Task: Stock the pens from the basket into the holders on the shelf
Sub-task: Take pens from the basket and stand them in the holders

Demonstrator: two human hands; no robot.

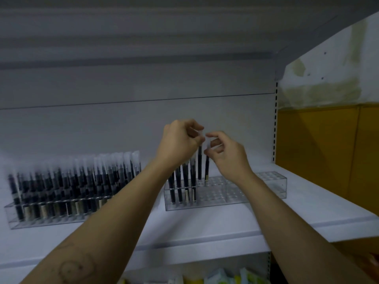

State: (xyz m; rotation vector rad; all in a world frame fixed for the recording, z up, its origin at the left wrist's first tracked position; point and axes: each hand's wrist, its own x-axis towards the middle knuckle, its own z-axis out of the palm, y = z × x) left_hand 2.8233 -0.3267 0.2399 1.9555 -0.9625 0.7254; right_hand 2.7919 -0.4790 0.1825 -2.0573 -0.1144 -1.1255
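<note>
Slim black pens in clear sleeves (185, 177) stand at the left end of a clear perforated acrylic holder (235, 193) on the white shelf (205, 228). The left hand (180, 140) and right hand (227, 152) have curled fingers, and each pinches one pen's top just above that holder.

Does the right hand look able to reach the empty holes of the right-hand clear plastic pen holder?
Probably yes: the right hand, pinching a slim black pen, hangs just above the clear plastic holder, and nothing covers the empty holes beneath it.
</note>
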